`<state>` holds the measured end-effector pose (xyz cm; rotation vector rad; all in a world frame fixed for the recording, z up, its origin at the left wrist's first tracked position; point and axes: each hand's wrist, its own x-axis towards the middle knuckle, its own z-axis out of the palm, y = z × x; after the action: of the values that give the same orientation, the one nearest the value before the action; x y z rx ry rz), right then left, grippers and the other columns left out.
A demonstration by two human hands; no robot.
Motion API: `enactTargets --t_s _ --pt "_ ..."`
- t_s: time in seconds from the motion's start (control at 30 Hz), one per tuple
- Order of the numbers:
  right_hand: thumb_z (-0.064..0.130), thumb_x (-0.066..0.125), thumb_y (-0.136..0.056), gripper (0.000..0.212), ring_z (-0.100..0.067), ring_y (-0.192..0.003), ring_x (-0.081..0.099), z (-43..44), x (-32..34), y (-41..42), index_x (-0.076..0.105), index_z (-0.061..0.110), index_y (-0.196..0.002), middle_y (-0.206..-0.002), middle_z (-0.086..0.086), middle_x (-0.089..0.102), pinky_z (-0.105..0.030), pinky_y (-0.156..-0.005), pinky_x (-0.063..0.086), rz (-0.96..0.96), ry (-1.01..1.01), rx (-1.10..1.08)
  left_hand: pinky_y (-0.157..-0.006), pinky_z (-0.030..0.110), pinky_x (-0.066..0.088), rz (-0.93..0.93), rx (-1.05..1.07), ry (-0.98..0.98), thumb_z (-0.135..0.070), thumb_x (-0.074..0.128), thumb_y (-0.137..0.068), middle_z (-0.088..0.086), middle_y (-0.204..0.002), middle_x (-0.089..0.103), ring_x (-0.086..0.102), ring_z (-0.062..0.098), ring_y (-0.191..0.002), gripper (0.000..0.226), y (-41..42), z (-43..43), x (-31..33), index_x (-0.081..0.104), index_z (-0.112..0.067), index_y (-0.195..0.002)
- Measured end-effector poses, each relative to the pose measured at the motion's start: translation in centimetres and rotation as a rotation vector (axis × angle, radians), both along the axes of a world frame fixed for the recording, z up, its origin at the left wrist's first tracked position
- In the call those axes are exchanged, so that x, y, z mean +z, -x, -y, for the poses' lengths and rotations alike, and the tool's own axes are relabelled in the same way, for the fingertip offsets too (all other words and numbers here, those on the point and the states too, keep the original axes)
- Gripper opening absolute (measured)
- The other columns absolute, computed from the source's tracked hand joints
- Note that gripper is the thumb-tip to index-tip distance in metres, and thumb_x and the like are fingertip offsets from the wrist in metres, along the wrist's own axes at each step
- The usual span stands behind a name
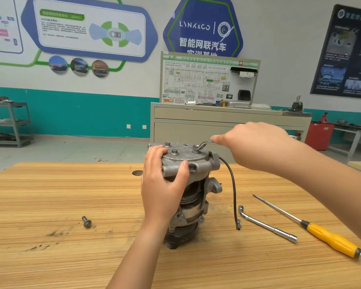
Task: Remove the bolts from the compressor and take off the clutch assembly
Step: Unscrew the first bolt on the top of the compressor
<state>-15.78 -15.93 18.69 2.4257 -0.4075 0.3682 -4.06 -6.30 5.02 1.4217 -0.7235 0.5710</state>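
A grey metal compressor (pixel 196 163) stands upright on the wooden table (pixel 71 195), its black clutch pulley (pixel 183 234) at the bottom. My left hand (pixel 163 184) grips the compressor's top housing from the left side. Two bolts (pixel 174 152) stand in the top plate near that hand. My right hand (pixel 250 140) holds the handle of an offset wrench (pixel 203 145) whose end sits on a bolt at the right of the top plate. One loose bolt (pixel 86 221) lies on the table to the left.
A black cable (pixel 233 188) hangs from the compressor to the table. To the right lie a silver L-shaped socket wrench (pixel 267 225) and a yellow-handled screwdriver (pixel 329 238). A beige cabinet (pixel 227 119) with a wiring board stands behind the table.
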Motion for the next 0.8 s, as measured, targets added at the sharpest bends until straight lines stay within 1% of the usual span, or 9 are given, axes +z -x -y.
enactTargets --t_s 0.1,0.17,0.27,0.33,0.43,0.5,0.63,0.7,0.8 --pt "-0.003 0.041 -0.087 0.052 -0.019 -0.056 0.032 -0.8 -0.1 0.0 0.04 0.021 -0.134 -0.067 0.0 0.036 -0.026 -0.039 0.02 -0.042 0.072 0.001 -0.104 0.024 0.032 0.002 0.005 0.014 -0.057 0.047 -0.075 -0.004 -0.131 0.05 0.04 0.009 -0.129 0.059 0.0 0.1 -0.1 0.054 -0.016 -0.118" --pt "-0.002 0.042 -0.088 0.047 -0.017 -0.049 0.025 -1.6 -0.3 -0.2 0.04 0.015 -0.132 -0.061 0.0 0.029 -0.026 -0.039 0.019 -0.102 0.147 0.006 -0.104 0.022 0.032 0.004 0.007 0.023 -0.056 0.048 -0.075 -0.003 -0.131 0.05 0.04 0.009 -0.129 0.059 -0.1 0.1 -0.1 0.054 -0.015 -0.117" --pt "-0.001 0.043 -0.088 0.048 -0.016 -0.046 0.024 -1.4 -0.1 -0.2 0.041 0.016 -0.133 -0.06 0.001 0.029 -0.027 -0.038 0.019 -0.112 0.187 0.016 -0.103 0.016 0.029 0.0 0.0 0.017 -0.057 0.047 -0.075 -0.004 -0.132 0.05 0.038 0.007 -0.13 0.059 -0.1 0.2 -0.1 0.054 -0.016 -0.118" --pt "-0.002 0.04 -0.087 0.055 -0.014 -0.047 0.026 -0.3 0.1 -0.3 0.038 0.024 -0.136 -0.061 0.003 0.03 -0.026 -0.038 0.02 -0.08 0.122 0.024 -0.102 0.014 0.028 0.004 -0.004 0.023 -0.057 0.048 -0.075 -0.005 -0.132 0.05 0.038 0.006 -0.13 0.058 -0.2 0.2 -0.2 0.054 -0.017 -0.117" --pt "0.001 0.034 -0.091 0.063 -0.008 -0.049 0.029 1.1 0.3 -0.2 0.028 0.037 -0.142 -0.064 0.007 0.028 -0.023 -0.04 0.025 -0.093 -0.067 0.011 -0.105 0.023 0.031 0.003 -0.007 0.029 -0.057 0.048 -0.075 -0.005 -0.132 0.05 0.039 0.008 -0.13 0.058 -0.2 0.3 -0.2 0.054 -0.017 -0.117" --pt "0.001 0.034 -0.091 0.062 -0.009 -0.049 0.029 1.0 0.3 -0.1 0.027 0.035 -0.142 -0.063 0.006 0.029 -0.023 -0.04 0.025 -0.096 -0.048 0.008 -0.105 0.025 0.032 0.003 -0.007 0.03 -0.056 0.048 -0.075 -0.005 -0.131 0.05 0.039 0.009 -0.13 0.057 -0.2 0.3 -0.2 0.054 -0.017 -0.117" --pt "-0.001 0.043 -0.088 0.051 -0.017 -0.044 0.026 -1.5 -0.8 -0.4 0.035 0.012 -0.137 -0.058 -0.001 0.029 -0.027 -0.037 0.02 -0.145 0.192 0.042 -0.105 0.026 0.032 0.003 -0.003 0.04 -0.056 0.048 -0.075 -0.003 -0.131 0.05 0.039 0.01 -0.13 0.058 -0.2 0.3 -0.2 0.055 -0.015 -0.116" --pt "-0.001 0.044 -0.089 0.049 -0.016 -0.045 0.024 -1.9 -0.9 -0.8 0.038 0.011 -0.136 -0.058 -0.001 0.027 -0.027 -0.037 0.019 -0.173 0.228 0.034 -0.107 0.029 0.032 -0.003 -0.008 0.037 -0.056 0.047 -0.075 -0.002 -0.132 0.05 0.039 0.011 -0.131 0.058 -0.1 0.3 -0.2 0.054 -0.015 -0.117" --pt "-0.001 0.04 -0.088 0.053 -0.019 -0.052 0.032 -0.2 -0.4 -0.6 0.037 0.019 -0.137 -0.062 0.001 0.028 -0.026 -0.038 0.021 -0.115 0.149 0.01 -0.108 0.037 0.034 -0.01 -0.016 0.024 -0.056 0.047 -0.076 -0.002 -0.132 0.049 0.038 0.012 -0.131 0.056 0.0 0.2 -0.1 0.052 -0.019 -0.117"
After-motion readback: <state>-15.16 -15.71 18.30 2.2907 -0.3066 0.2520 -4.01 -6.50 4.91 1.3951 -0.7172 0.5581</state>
